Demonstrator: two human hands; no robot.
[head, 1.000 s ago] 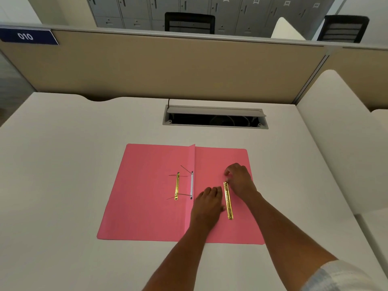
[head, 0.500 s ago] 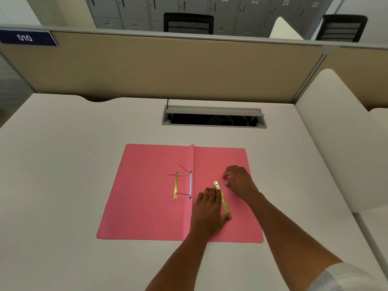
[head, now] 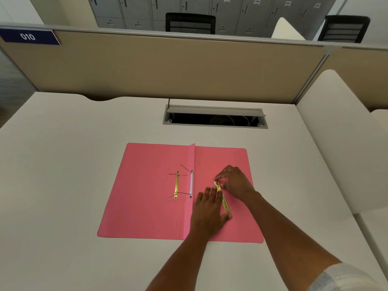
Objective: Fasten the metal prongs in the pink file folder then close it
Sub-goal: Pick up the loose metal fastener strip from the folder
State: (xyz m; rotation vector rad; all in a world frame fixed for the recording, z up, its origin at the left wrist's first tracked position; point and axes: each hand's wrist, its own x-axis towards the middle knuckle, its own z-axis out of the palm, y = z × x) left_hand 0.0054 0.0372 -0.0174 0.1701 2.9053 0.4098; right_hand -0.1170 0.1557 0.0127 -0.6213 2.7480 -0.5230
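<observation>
Both hands grip the loose brass bar (head: 223, 199) on the open pink folder (head: 147, 206): left hand (head: 210, 208) fingers pinch its near end, right hand (head: 235, 182) fingers its far end, probably to carry it to the prongs (head: 184, 181)

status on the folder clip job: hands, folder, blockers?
Left hand and right hand both on loose gold bar. Pink folder open flat, prongs unfastened. Nothing in the way.
</observation>
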